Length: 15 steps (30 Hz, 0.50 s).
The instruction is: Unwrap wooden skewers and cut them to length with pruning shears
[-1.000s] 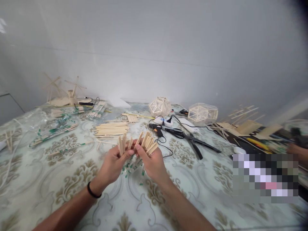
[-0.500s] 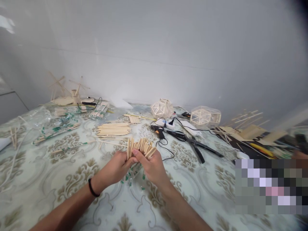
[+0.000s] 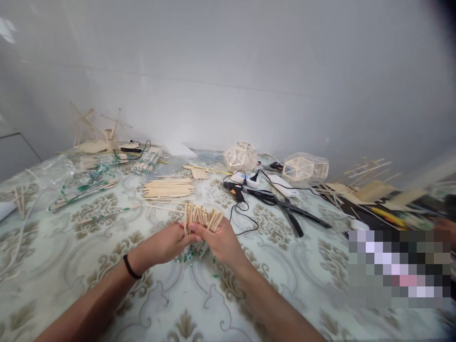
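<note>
Between my two hands is a thick bundle of wooden chopsticks [image 3: 204,214], its bare ends pointing up and slightly fanned out. My left hand [image 3: 170,243] wraps the bundle's left side, and my right hand [image 3: 223,241] grips it from the right, thumb across the front. Below my fingers, clear wrappers with green print [image 3: 190,255] hang around the lower ends, which are mostly hidden. Just beyond my hands lies a pile of bare chopsticks [image 3: 168,188] on the patterned tablecloth [image 3: 185,304].
Wrapped chopsticks [image 3: 147,160] and torn wrappers [image 3: 83,194] lie to the left. A glue gun [image 3: 235,190], large black scissors [image 3: 292,209] and a power strip [image 3: 245,178] are right of centre. Two stick-built frames [image 3: 305,167] stand near the wall. Another person's hand shows at far right.
Both hands and the chopstick bundle have shifted slightly left. The wrappers below look more bunched up. My grip stays closed.
</note>
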Motion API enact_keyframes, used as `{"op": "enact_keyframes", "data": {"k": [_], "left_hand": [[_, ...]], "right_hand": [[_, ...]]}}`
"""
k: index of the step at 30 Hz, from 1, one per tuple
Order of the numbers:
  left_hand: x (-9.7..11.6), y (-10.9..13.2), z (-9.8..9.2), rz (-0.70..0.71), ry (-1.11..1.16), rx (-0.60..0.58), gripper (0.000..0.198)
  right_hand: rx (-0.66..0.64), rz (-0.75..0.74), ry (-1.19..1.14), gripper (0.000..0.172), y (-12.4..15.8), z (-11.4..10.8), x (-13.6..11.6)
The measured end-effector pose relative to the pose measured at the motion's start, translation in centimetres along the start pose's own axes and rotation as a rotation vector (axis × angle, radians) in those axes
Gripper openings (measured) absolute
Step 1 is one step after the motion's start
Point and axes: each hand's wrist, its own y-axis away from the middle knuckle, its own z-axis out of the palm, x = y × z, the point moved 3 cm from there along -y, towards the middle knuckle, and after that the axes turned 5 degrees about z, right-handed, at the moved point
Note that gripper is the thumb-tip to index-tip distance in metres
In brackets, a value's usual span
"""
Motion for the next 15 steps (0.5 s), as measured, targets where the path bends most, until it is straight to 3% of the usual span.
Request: {"op": "enact_keyframes", "data": {"k": [5,9,13,15], "left_hand": [[-0.5,0.0,0.2,-0.014,0.044,0.015,0.029],[-0.2,-0.5,1.5,0.057,0.133,0.073,0.025],[0.3,-1.0,2.6,0.105,0.368,0.177,0.059],[0.5,-1.2,2.9,0.052,0.429,0.182,0.050]], "right_hand": [[-0.009,0.005,0.029,0.027,-0.4,-0.1,0.3],[0.085,-0.025,0.034,0.029,-0.4,-0.2,0.2],[0.170,0.011,-0.018,0.041,0.0,0.2,0.5],[0.176,0.017,-0.057,0.040,0.1,0.5,0.6]]}}
